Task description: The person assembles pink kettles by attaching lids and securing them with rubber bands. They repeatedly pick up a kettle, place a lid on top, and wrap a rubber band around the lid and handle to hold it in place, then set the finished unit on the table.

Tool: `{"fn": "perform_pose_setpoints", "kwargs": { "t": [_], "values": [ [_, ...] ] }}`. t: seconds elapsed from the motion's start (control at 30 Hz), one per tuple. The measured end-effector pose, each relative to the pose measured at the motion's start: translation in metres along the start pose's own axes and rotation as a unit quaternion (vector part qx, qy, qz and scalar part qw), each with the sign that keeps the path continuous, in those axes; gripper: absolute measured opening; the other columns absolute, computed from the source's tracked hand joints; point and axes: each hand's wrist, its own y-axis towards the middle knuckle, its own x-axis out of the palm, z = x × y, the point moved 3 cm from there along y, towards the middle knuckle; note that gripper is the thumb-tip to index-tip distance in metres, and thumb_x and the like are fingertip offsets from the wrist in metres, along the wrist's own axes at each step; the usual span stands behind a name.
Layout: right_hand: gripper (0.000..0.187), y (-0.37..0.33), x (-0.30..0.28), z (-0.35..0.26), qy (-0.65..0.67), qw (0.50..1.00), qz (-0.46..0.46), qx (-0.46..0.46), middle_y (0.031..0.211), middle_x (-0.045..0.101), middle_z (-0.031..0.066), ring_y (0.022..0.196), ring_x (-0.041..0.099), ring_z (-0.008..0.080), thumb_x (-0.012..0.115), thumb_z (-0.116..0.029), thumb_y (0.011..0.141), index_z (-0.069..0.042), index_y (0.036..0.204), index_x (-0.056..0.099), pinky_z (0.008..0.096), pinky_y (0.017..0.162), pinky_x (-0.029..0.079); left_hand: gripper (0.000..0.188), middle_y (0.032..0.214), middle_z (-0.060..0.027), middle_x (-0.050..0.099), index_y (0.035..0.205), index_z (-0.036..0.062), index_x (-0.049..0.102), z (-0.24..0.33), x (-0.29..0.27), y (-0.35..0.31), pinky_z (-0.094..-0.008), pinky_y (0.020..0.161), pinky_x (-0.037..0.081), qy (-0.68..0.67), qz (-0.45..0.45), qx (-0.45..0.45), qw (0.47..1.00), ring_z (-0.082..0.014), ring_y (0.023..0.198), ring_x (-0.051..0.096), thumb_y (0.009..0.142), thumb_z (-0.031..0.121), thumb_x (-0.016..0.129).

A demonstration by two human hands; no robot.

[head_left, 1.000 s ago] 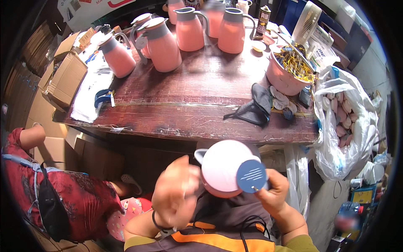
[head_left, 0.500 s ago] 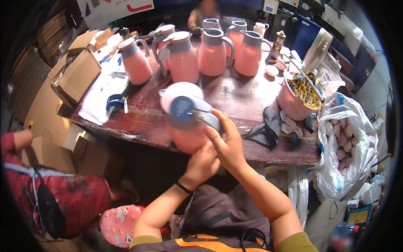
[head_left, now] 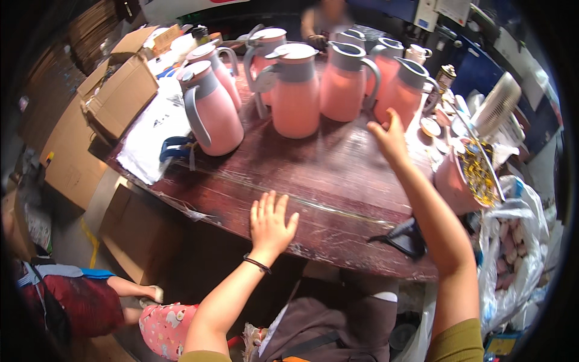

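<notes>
Jugs (head_left: 397,99): coral-pink bodies, grey collars (head_left: 295,71) and handles (head_left: 193,117); lids (head_left: 295,52) paler pink. Tabletop (head_left: 338,181): dark red-brown, streaked with pale scuffs. Tub (head_left: 453,187): pink; strands (head_left: 479,175) inside, yellow-gold. Carton (head_left: 123,96): tan. Sleeves (head_left: 461,344): olive green. Apron (head_left: 338,317): dark brown-grey. Wristband (head_left: 257,263): black. Printed fabric (head_left: 166,329): pink ground, small white and darker figures. Co-worker's garment (head_left: 90,308): dark red. Fan (head_left: 494,107): off-white

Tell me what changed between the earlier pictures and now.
The lidded jug that both hands held has been let go and now stands front left on the table. The left hand, now empty, is spread at the table's near edge; the right hand has moved forward to the rightmost open jug, contact unclear. The other jugs and cardboard box stayed put.
</notes>
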Motion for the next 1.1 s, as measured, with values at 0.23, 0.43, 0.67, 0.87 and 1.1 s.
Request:
{"fn": "perform_pose_setpoints", "kwargs": {
  "t": [0.23, 0.43, 0.67, 0.87, 1.1],
  "values": [
    [0.059, 0.123, 0.023, -0.004, -0.070, 0.995, 0.073, -0.003, 0.123, 0.056, 0.0251, 0.115, 0.055, 0.0375, 0.063, -0.035, 0.086, 0.001, 0.130, 0.046, 0.0411, 0.096, 0.043, 0.053, 0.138, -0.0202, 0.046, 0.130, 0.0088, 0.053, 0.002, -0.006, 0.003, -0.0497, 0.112, 0.023, -0.014, -0.012, 0.003, 1.000, -0.0344, 0.133, 0.038, 0.089, 0.043, 0.055],
    [0.031, -0.008, 0.038, -0.026, 0.183, 0.979, 0.050, -0.077, 0.070, 0.045, 0.0021, 0.063, 0.047, 0.0079, 0.050, -0.035, 0.099, -0.004, 0.103, 0.048, 0.0255, 0.056, 0.040, 0.049, 0.138, -0.0178, 0.046, 0.129, 0.0104, 0.054, -0.007, -0.007, -0.004, -0.0486, 0.112, 0.024, -0.011, -0.001, -0.009, 1.000, -0.0337, 0.132, 0.039, 0.089, 0.038, 0.057],
    [0.053, -0.233, -0.115, -0.060, 0.419, 0.908, -0.001, 0.019, 0.060, 0.040, -0.0043, 0.044, 0.032, 0.0029, 0.056, -0.053, 0.092, -0.002, 0.104, 0.049, 0.0188, 0.040, 0.023, 0.041, 0.130, -0.0174, 0.055, 0.118, 0.0099, 0.062, -0.010, -0.003, 0.001, -0.0468, 0.109, 0.028, -0.065, 0.029, 0.009, 0.997, -0.0333, 0.128, 0.044, 0.089, 0.039, 0.057],
    [0.034, -0.374, -0.173, -0.053, 0.399, 0.888, -0.111, 0.200, 0.071, 0.048, -0.0052, 0.058, 0.040, 0.0024, 0.057, -0.037, 0.096, -0.005, 0.107, 0.056, 0.0185, 0.052, 0.033, 0.042, 0.129, -0.0112, 0.055, 0.103, -0.0009, 0.064, 0.058, -0.044, -0.024, -0.0378, 0.105, 0.032, -0.661, -0.134, -0.086, 0.733, -0.0252, 0.123, 0.049, 0.088, 0.039, 0.061],
    [0.032, -0.459, -0.184, -0.016, 0.298, 0.933, -0.102, 0.176, 0.096, 0.063, 0.0098, 0.089, 0.060, 0.0170, 0.054, -0.032, 0.097, -0.003, 0.110, 0.059, 0.0313, 0.081, 0.047, 0.044, 0.133, -0.0261, 0.052, 0.079, -0.0031, 0.065, 0.178, -0.077, -0.107, -0.0385, 0.095, 0.045, -0.288, -0.428, 0.183, 0.837, -0.0380, 0.114, 0.056, 0.071, 0.038, 0.078]
  ]
}}
